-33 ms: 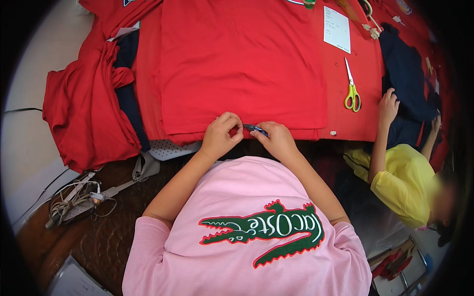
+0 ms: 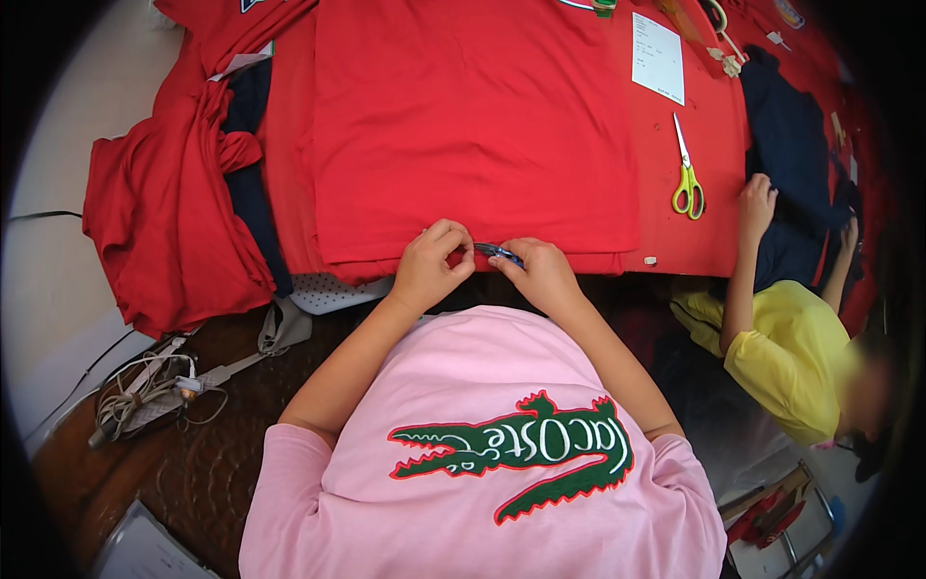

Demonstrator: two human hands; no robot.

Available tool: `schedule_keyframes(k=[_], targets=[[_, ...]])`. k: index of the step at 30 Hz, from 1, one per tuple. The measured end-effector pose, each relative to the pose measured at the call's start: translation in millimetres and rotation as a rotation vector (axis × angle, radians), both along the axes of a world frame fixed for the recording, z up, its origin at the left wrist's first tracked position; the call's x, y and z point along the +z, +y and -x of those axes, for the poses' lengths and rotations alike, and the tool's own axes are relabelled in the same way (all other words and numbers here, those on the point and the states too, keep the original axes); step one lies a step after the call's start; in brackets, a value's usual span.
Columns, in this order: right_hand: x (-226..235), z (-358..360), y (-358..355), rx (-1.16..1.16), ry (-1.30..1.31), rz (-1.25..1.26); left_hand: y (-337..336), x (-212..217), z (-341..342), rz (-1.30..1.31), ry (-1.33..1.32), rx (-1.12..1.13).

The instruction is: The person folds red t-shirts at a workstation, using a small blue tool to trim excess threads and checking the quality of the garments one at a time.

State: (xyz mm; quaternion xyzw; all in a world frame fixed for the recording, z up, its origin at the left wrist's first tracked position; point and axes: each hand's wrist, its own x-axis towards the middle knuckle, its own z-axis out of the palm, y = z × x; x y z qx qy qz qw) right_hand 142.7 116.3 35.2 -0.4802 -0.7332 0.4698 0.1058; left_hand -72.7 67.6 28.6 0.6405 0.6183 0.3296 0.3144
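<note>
In the head view, the only one we have, the red garment (image 2: 473, 135) lies spread over the bench (image 2: 714, 232), its lower edge along the front, nearest our body. Another red layer (image 2: 588, 262) peeks out just below that edge.

Our left hand (image 2: 439, 265) has thumb and fingertips drawn together, pinching at the lower edge; whether a thread or a fold of cloth sits between them is too small to tell. Our right hand (image 2: 540, 270) grips a small dark tool (image 2: 497, 253), probably a thread snipper, its tip pointing at the left fingertips.

We judge this to be fine snipping along the hem. To do it well, we should lift the bit being worked slightly clear of the layer underneath, so the tip cannot nick it. We want the left hand to draw the piece taut without puckering the cloth, and the tip to lie flat along the seam, never digging in. Since the tip points toward our own left fingers, we had best turn it a little aside before closing it. Short, shallow bites suit such soft fabric.

The yellow-handled scissors (image 2: 688, 193) lie apart on the right; they seem too long for this close work.
</note>
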Motion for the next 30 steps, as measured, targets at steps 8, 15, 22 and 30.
schedule_keyframes(k=[8,15,22,30], targets=[[13.7,-39.2,30.0,-0.38,0.229,0.281,-2.1,50.0,48.9,0.859,-0.404,-0.37],[-21.5,-186.1,105.9,-0.818,0.162,0.073,-23.7,58.4,167.5,0.48,-0.464,0.332],[-58.9,-140.4,95.7,-0.639,-0.039,-0.233,-10.4,16.5,153.9,0.327,0.376,0.676],[36.2,-144.6,54.5,-0.646,0.203,-0.004,-45.5,43.6,185.3,0.344,-0.092,0.69]])
